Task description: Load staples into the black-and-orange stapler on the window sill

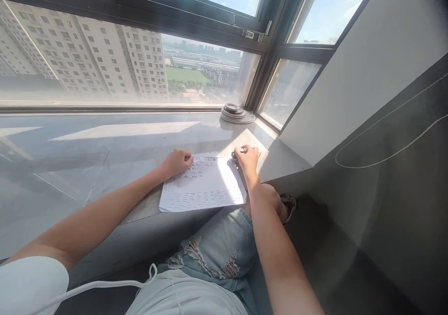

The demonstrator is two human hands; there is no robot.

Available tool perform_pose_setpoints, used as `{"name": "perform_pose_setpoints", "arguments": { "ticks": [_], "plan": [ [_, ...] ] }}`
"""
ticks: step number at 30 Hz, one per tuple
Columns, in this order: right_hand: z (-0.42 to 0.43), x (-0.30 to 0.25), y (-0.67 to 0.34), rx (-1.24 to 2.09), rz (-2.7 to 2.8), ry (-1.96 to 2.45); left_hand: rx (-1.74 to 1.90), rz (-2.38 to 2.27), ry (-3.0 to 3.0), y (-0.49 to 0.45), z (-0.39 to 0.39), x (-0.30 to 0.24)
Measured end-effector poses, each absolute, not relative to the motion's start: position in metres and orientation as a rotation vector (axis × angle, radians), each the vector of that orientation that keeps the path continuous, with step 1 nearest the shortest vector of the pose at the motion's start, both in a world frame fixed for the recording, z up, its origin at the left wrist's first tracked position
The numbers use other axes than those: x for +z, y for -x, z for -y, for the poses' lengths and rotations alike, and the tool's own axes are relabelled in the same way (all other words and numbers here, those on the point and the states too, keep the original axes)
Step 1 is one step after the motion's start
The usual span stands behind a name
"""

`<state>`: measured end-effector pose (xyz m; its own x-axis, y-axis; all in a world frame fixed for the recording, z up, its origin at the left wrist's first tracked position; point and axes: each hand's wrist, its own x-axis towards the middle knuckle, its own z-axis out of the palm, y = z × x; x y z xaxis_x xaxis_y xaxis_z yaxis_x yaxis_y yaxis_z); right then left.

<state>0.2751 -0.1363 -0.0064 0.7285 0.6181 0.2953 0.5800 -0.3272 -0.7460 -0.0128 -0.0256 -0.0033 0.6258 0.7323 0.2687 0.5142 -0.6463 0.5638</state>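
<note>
A stack of white paper sheets [210, 191] lies on the window sill, its near edge at the sill's front. Handwritten lines cover the top part of the upper sheet, and rows of short dashes run along the bottom. My left hand [178, 162] rests at the paper's upper left corner with its fingers curled in; whether anything is inside them is hidden. Beyond the upper right corner, my right hand [248, 160] has its fingers closed over a small dark object [234, 156], mostly covered, its kind unclear.
A stack of round plate-like discs [232, 113] stands in the sill's far corner by the window frame [269, 53]. The grey sill [133, 142] stretches left. My bent leg in ripped jeans [217, 240] is below the paper. A cord loop [378, 165] hangs on the right.
</note>
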Motion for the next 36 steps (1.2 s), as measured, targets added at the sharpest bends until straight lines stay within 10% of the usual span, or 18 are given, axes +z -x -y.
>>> {"name": "perform_pose_setpoints", "arguments": {
  "ticks": [36],
  "plan": [
    [0.136, -0.013, -0.263, -0.052, 1.076, 2.073, 0.550, -1.092, -2.511, 0.012, 0.025, -0.005]
  ]
}}
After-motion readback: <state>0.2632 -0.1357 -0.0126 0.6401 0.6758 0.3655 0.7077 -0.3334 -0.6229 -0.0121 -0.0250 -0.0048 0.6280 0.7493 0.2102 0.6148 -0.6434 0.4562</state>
